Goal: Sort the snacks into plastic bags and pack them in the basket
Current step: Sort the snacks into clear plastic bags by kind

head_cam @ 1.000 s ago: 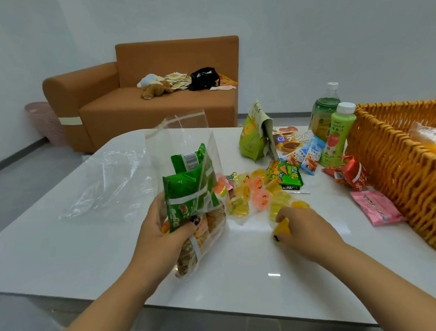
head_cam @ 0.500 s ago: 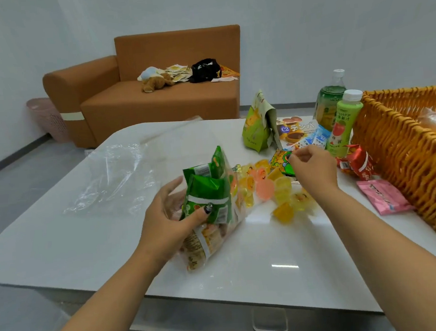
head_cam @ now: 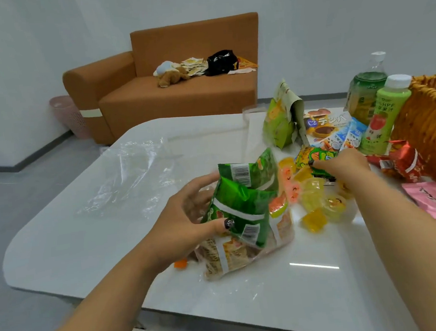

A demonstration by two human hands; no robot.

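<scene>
So the white table fills most of the frame, with the wicker basket poking in at the right edge and a spare clear bag lying flat toward the left middle. Center frame is the plastic bag being filled, already stuffed with green snack packets and some cracker-looking ones at the bottom. The left hand grips it, thumb pressed on the front of a green packet, the other fingers spread fairly wide behind the bag. Right of center, the right hand is on a small green and yellow snack pack, fingers curled down over it, looks like a pinch, though I can't really see the fingertips. Jelly cups are scattered just below that hand. My worry: the bag's mouth looks floppy and the packets lean out of it, so if the left-hand grip loosens while the other reaches, they could slide back out. Also that right forearm hangs right over the jelly cups and could easily knock a few around.
</scene>
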